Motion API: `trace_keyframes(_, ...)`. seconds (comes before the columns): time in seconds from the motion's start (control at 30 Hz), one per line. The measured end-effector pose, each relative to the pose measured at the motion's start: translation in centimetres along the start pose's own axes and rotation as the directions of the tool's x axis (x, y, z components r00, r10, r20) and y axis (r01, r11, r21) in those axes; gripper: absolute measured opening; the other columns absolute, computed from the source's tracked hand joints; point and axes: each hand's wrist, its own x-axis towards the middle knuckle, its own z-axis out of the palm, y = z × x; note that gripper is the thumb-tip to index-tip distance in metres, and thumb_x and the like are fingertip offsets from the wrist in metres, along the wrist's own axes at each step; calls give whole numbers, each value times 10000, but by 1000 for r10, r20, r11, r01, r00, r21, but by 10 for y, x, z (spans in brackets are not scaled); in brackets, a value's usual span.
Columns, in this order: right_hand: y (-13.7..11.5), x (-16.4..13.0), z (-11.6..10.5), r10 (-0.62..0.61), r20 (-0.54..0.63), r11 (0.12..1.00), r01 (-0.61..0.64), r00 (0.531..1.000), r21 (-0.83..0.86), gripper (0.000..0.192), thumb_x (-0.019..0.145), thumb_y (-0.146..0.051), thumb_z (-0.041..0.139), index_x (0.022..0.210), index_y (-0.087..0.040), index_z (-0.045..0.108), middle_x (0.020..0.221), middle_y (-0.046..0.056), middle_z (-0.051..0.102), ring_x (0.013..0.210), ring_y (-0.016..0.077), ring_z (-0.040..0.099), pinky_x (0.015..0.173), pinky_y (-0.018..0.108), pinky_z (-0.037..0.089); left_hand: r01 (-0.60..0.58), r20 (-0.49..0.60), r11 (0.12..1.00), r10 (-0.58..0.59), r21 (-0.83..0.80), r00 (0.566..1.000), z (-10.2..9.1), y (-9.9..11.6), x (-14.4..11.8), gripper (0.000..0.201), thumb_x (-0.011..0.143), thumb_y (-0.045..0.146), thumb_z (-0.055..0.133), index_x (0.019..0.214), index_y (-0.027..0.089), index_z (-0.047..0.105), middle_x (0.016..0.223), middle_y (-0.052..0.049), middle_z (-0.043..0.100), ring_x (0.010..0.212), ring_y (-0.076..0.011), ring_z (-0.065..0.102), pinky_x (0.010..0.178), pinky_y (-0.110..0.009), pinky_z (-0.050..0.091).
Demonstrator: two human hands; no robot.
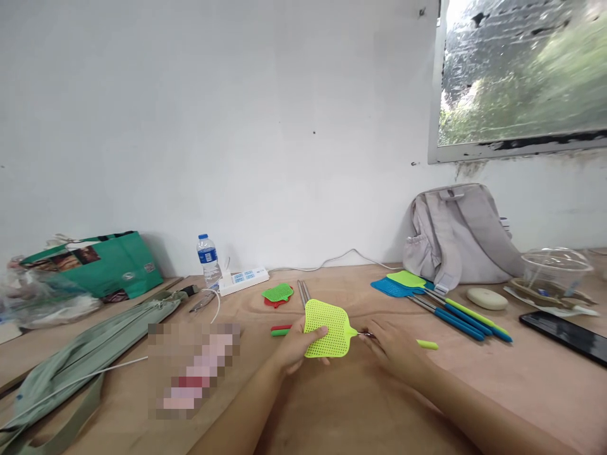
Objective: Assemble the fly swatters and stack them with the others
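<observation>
Left hand [294, 346] grips yellow-green swatter head [330, 328] at its edge, steadying it flat above wooden table [360, 404]. Right hand [393, 349] pinches thin metal rod [366, 334] at head's neck, fingers closed. Loose yellow-green grip [427, 344] lies just beside right hand. Finished swatters [441, 304] well apart, near grey backpack [458, 234]. Clear plastic lidded cup [556, 270] far right, contents unclear. Green bag [102, 262] left, contents hidden.

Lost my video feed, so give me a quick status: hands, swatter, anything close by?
Left hand grips yellow-green swatter head. Right hand pinches its neck. Loose yellow-green handle lies just right; red and green handles lie left.
</observation>
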Motion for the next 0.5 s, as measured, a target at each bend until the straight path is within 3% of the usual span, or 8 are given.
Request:
trace_keyframes(0.13, -4, 2, -1, 20, 22, 1000, -20, 1000, -6, 234, 864, -291, 331, 881, -201, 546, 864, 64, 630, 766, 201, 570, 641, 298, 380, -7, -30, 1000, 7, 11, 1000, 3, 2, -1, 328, 640, 291, 689, 891, 126, 557, 868, -127, 648, 633, -207, 630, 407, -258, 500)
trace_keyframes(0.37, 3, 0, 0, -84, 22, 991, 86, 996, -101, 303, 874, -306, 316, 1050, -243, 554, 947, 57, 646, 817, 200, 588, 675, 292, 404, 18, -68, 995, -11, 98, 998, -2, 0, 2, 369, 639, 333, 678, 911, 115, 555, 860, -117, 646, 637, -182, 617, 402, -220, 463)
trace_keyframes(0.43, 8, 0, 1, -50, 21, 987, 52, 999, -149, 318, 877, -316, 300, 1034, -242, 566, 911, 57, 655, 776, 199, 595, 641, 286, 402, -25, -159, 980, 57, 197, 986, -5, -3, 5, 411, 645, 362, 665, 953, 120, 544, 931, -123, 629, 690, -185, 616, 481, -251, 490)
trace_keyframes(0.5, 12, 1, 1, -13, 27, 983, 17, 1000, -184, 332, 879, -333, 287, 1031, -247, 570, 878, 54, 661, 753, 198, 597, 623, 282, 397, -108, -285, 921, 226, 375, 931, -7, -6, 7, 423, 678, 380, 627, 1010, 139, 522, 1007, -118, 599, 812, -198, 605, 645, -306, 504)
